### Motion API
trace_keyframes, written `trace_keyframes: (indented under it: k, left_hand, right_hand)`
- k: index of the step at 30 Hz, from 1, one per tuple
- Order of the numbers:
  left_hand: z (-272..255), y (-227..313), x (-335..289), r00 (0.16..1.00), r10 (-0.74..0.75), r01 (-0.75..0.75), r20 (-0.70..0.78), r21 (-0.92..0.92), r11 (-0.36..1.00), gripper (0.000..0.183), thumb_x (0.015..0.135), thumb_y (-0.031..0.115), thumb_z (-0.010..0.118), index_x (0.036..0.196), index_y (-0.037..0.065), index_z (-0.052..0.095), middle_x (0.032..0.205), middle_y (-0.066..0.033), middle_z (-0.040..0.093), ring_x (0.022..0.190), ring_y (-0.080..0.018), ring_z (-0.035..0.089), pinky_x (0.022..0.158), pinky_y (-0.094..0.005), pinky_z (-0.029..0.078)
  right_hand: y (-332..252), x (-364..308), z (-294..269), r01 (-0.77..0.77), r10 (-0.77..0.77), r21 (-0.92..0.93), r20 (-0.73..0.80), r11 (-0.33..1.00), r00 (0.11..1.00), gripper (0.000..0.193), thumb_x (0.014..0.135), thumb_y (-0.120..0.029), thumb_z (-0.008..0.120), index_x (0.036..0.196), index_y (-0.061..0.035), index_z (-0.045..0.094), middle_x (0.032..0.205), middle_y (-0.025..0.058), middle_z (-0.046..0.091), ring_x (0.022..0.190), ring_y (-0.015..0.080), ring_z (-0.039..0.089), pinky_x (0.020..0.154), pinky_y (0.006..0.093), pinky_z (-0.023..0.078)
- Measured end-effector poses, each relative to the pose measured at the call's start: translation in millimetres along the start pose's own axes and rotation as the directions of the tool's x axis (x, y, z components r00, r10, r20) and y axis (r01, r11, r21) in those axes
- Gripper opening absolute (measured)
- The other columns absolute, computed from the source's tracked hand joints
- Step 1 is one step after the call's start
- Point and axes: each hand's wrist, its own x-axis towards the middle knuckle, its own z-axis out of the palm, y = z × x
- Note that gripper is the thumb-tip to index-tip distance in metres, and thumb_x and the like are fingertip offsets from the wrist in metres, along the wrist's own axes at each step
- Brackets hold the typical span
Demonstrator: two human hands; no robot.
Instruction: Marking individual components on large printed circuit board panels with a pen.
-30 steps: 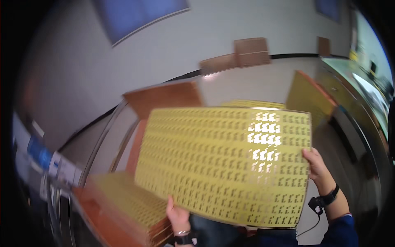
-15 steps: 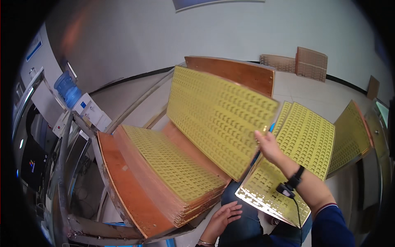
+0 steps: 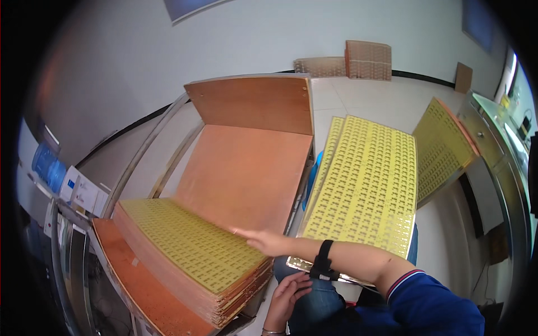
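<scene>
My right hand [image 3: 269, 243] reaches left with its fingers stretched out, at the upper right edge of a yellow patterned sheet [image 3: 196, 241]. Whether the fingertips touch that edge I cannot tell. The sheet tops a thick stack with copper-coloured edges [image 3: 168, 280]. Low in the middle, my left hand [image 3: 287, 297] hangs by my leg, its fingers loosely apart and holding nothing. More yellow patterned sheets [image 3: 364, 185] rest tilted across my lap, partly under my right forearm, which wears a black strap [image 3: 323, 259].
Behind the stack lies a copper-coloured board [image 3: 241, 168] with an upright brown board [image 3: 252, 106] at its far end. A metal rail [image 3: 148, 140] runs along the left. Another yellow sheet [image 3: 445, 148] leans at right beside a metal-edged table [image 3: 493, 134]. A water dispenser [image 3: 84, 190] stands far left.
The yellow sheet my right hand held up is out of the hand, and the copper-coloured board behind it shows. My right hand has moved left and down. The view has turned right.
</scene>
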Motion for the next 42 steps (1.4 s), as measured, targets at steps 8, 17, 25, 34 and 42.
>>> trace_keyframes:
  k: [8,17,25,34,42]
  left_hand:
    - [6.9,-3.9,-2.9,0.999,0.021,-0.016,-0.034,0.148,0.989,0.03,0.096,0.019,0.047,0.116,-0.003,0.051,0.117,-0.0176,0.056,0.104,-0.0276,0.058,0.09,-0.041,0.049]
    - [8.4,32.0,30.3,0.934,0.291,-0.214,-0.206,0.33,0.919,0.023,0.097,0.016,0.045,0.11,-0.002,0.054,0.104,-0.0129,0.061,0.094,-0.02,0.06,0.084,-0.0312,0.05]
    - [4.4,77.1,78.7,0.881,0.473,0.293,0.024,0.757,-0.584,0.032,0.088,0.024,0.054,0.114,0.008,0.059,0.126,-0.0165,0.051,0.121,-0.0345,0.042,0.105,-0.0521,0.025]
    - [-21.7,75.5,76.3,0.91,0.108,0.33,-0.4,0.544,-0.771,0.042,0.088,0.035,0.051,0.128,0.021,0.052,0.141,-0.0032,0.042,0.133,-0.0293,0.034,0.105,-0.0608,0.019]
    - [-10.8,73.4,88.8,0.875,0.135,0.391,-0.464,0.517,-0.761,0.034,0.088,0.023,0.054,0.12,0.011,0.059,0.133,-0.0109,0.05,0.126,-0.0301,0.042,0.1,-0.0532,0.031]
  right_hand:
    - [-22.1,-15.0,-10.7,-0.133,0.155,-0.079,0.478,0.988,0.865,0.065,0.085,-0.012,0.061,0.143,-0.0137,0.031,0.138,0.017,0.044,0.124,0.0278,0.046,0.101,0.0326,0.038]
    - [-108.2,-169.7,-136.8,-0.361,0.349,-0.091,-0.122,0.928,0.929,0.035,0.091,-0.016,0.054,0.125,-0.0082,0.054,0.112,0.0123,0.064,0.099,0.0208,0.063,0.087,0.032,0.049]
    - [-131.0,-365.8,-166.4,-0.487,0.552,0.352,-0.75,0.8,0.365,0.031,0.096,-0.013,0.048,0.124,-0.0002,0.052,0.107,0.0111,0.065,0.09,0.0144,0.063,0.08,0.0261,0.051]
    - [-121.5,-420.8,-128.0,-0.463,0.669,0.523,-0.703,0.716,0.241,0.032,0.095,-0.012,0.048,0.125,-0.0008,0.052,0.11,0.0118,0.063,0.09,0.014,0.062,0.081,0.0257,0.05]
    - [-116.9,-394.6,-107.0,-0.583,0.425,0.175,-0.845,0.794,0.325,0.042,0.087,-0.004,0.056,0.129,-0.0054,0.05,0.123,0.0114,0.055,0.103,0.0177,0.057,0.084,0.0283,0.049]
